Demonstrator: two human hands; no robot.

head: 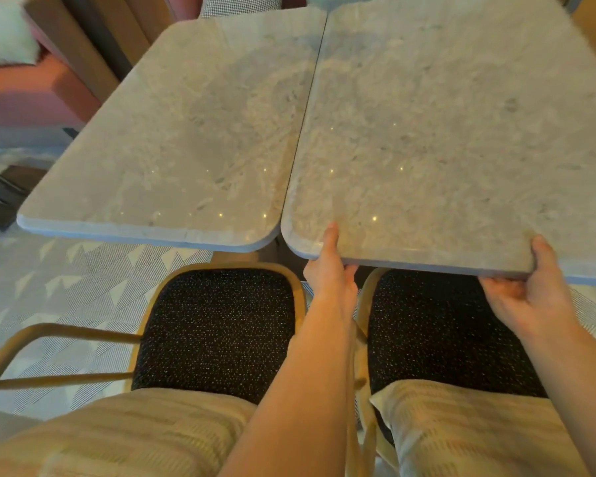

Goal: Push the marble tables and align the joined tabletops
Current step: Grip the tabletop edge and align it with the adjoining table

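Two grey marble tabletops stand side by side, their long edges touching along a thin seam. The left marble table [172,132] sits with its near edge farther from me than that of the right marble table [461,125], so the near corners are offset. My left hand [331,266] grips the right table's near edge close to its left corner, thumb on top and fingers underneath. My right hand [530,290] holds the same edge farther right, thumb on top, fingers curled below.
Two wooden-framed chairs with dark speckled seats, the left chair [217,325] and the right chair [437,325], stand under the near edges, each with a striped cushion [461,428] on its back. A pink bench [31,94] lies at far left. Patterned carpet covers the floor.
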